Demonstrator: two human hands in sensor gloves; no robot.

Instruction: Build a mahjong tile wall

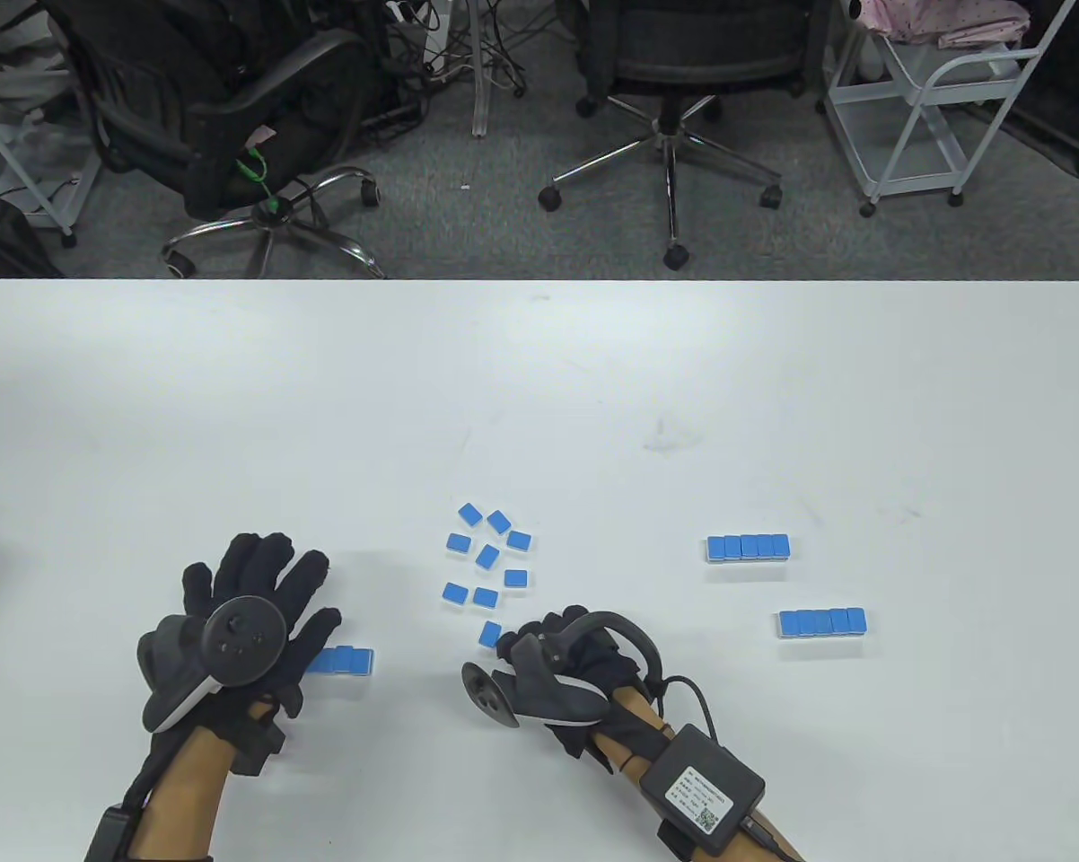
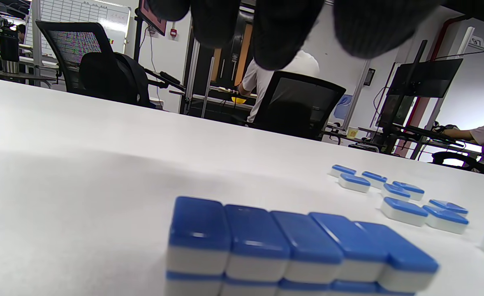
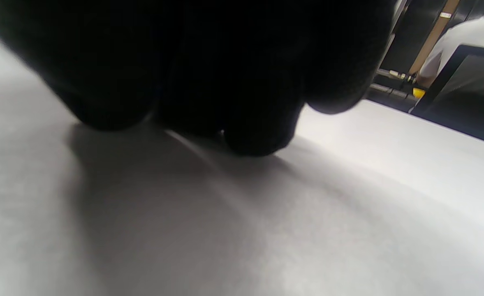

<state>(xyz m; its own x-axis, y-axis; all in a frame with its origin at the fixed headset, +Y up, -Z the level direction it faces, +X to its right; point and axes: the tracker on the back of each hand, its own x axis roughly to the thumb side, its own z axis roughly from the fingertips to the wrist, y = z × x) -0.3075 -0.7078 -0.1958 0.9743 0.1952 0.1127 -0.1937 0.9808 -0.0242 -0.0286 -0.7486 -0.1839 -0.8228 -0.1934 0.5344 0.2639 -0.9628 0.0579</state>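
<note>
My left hand (image 1: 306, 597) lies palm down with fingers spread, just left of and partly over a row of blue-backed mahjong tiles (image 1: 346, 662). In the left wrist view this row (image 2: 299, 246) is two tiles high and several wide, and the fingertips (image 2: 283, 37) hang above it without touching. My right hand (image 1: 514, 648) is curled, its fingers beside a loose tile (image 1: 490, 634). In the right wrist view the dark fingers (image 3: 250, 135) press together on the table and no tile shows. Several loose tiles (image 1: 488, 557) lie face down between the hands.
Two finished tile rows stand at the right, one farther back (image 1: 748, 547) and one nearer (image 1: 821, 622). The white table (image 1: 539, 386) stretches bare behind the tiles. Office chairs and a cart stand on the floor beyond its far edge.
</note>
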